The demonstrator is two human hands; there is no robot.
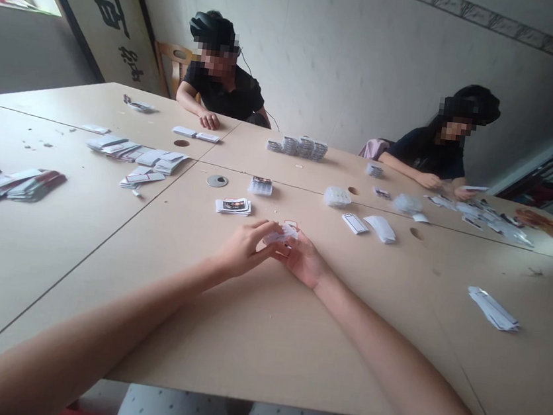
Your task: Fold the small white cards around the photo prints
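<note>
Above the table, close to its middle, my left hand (246, 247) and my right hand (305, 257) hold a small clear plastic tray (281, 234) between them. Fingers of both hands close around its sides and cover part of it, and a thin red outline shows at its far edge. Just beyond my left hand lies a stack of printed cards (233, 206). A clear plastic box (261, 186) with a dark printed top stands a little farther off. To the right are a pile of clear plastic trays (337, 197), a black-framed card (355, 224) and blank white cards (380, 229).
Several stacked boxes (304, 147) stand at the far side. Paper piles lie left (137, 154) and far left (22, 186); card strips (493, 309) lie right. Two people (225, 88) (437, 149) sit opposite. The table (261, 339) has round cable holes.
</note>
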